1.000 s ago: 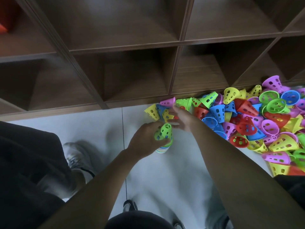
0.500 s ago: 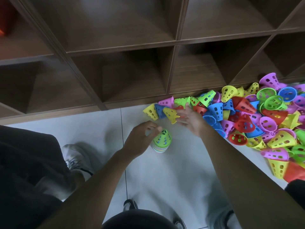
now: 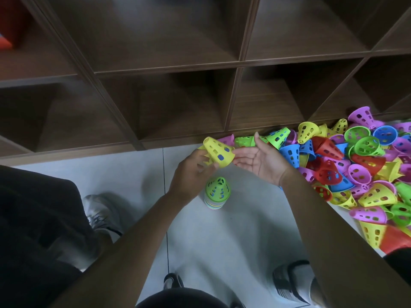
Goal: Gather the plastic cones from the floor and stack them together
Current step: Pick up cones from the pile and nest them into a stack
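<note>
Left hand (image 3: pixel 191 172) let go of the stack (image 3: pixel 216 193), now grips yellow cone (image 3: pixel 219 152). Right hand (image 3: pixel 260 160) open, empty, palm up beside it, likely steadying before stacking.

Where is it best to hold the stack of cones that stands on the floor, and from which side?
Grip the stack of cones round its wide lower rim, coming from above. It stands upright, narrow end up, so fingers can slide down the taper. The left hand nearby already holds a yellow cone.

Left arm: reaches up from 7 o'clock, bare forearm.
Left hand (image 3: pixel 193 172): fingers curled, gripping a yellow cone (image 3: pixel 219 151).
Right arm: comes in from 4 o'clock.
Right hand (image 3: pixel 261 158): palm up, fingers straight, tips beside the cone.
</note>
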`<state>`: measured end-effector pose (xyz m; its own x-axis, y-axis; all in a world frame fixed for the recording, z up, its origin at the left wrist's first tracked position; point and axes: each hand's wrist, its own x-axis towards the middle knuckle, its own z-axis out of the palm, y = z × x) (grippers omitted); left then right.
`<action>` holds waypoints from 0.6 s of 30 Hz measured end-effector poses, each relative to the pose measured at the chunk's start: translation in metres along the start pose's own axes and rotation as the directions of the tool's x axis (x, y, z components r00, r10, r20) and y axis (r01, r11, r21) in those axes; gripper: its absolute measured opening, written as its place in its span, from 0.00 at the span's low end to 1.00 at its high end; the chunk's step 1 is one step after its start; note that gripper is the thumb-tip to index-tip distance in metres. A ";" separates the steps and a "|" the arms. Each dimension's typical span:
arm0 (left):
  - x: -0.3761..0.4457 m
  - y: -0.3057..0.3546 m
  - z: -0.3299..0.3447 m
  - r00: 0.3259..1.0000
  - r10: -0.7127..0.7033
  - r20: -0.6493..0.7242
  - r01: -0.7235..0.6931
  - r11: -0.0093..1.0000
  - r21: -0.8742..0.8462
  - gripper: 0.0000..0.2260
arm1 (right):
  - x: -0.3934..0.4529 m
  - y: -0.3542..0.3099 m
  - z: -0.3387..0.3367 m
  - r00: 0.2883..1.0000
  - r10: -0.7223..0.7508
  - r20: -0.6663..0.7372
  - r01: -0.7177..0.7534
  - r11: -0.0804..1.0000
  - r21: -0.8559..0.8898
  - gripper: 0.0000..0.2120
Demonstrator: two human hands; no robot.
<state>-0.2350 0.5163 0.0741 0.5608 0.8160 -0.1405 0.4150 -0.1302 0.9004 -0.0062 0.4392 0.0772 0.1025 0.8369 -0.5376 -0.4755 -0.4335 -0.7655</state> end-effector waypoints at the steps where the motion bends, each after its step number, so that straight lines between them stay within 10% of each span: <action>1: 0.000 0.003 -0.001 1.000 -0.012 -0.008 0.012 1.000 -0.029 0.12 | 0.001 -0.001 0.004 1.000 0.006 0.029 -0.006 1.000 0.000 0.36; 13: -0.001 0.003 -0.021 0.974 -0.060 -0.220 0.028 0.989 -0.145 0.12 | 0.029 -0.009 0.037 0.971 0.084 0.224 -0.062 0.993 -0.103 0.32; 18: -0.010 0.000 -0.025 0.966 -0.045 -0.253 0.008 0.989 -0.145 0.10 | 0.062 0.006 0.039 0.988 0.052 -0.146 -0.088 0.965 -0.247 0.25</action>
<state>-0.2581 0.5222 0.0860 0.3421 0.9369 -0.0721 0.3112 -0.0406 0.9495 -0.0369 0.5014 0.0535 0.2038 0.7553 -0.6228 -0.2522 -0.5742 -0.7789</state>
